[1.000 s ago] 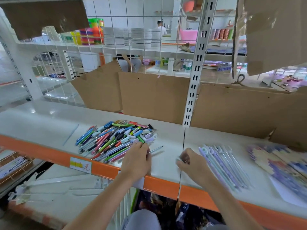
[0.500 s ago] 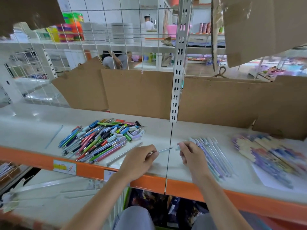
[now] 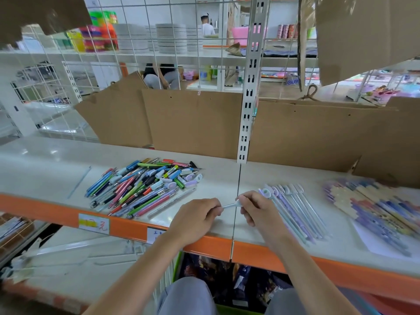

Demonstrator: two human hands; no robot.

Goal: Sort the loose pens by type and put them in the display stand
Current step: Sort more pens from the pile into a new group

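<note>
A mixed pile of loose pens [image 3: 145, 185] in many colours lies on the white shelf [image 3: 45, 169], left of centre. To the right, a row of pastel pens with ring caps [image 3: 293, 208] lies side by side. Between them, both hands hold one pale blue pen [image 3: 230, 205] just above the shelf. My left hand [image 3: 195, 218] pinches its thin end. My right hand [image 3: 256, 208] grips its capped end with curled fingers. No display stand shows in view.
A fan of patterned pens or pencils [image 3: 372, 208] lies on white paper at the far right. Cardboard sheets [image 3: 193, 123] stand along the shelf's back, behind a slotted metal upright [image 3: 246, 110]. The shelf's orange front edge [image 3: 127, 226] carries price labels. A lone clear pen [image 3: 79, 181] lies at the left.
My left hand left the mixed pile with a pale pen and moved right. My right hand met it and took hold of the pen's other end. The camera tilted slightly.
</note>
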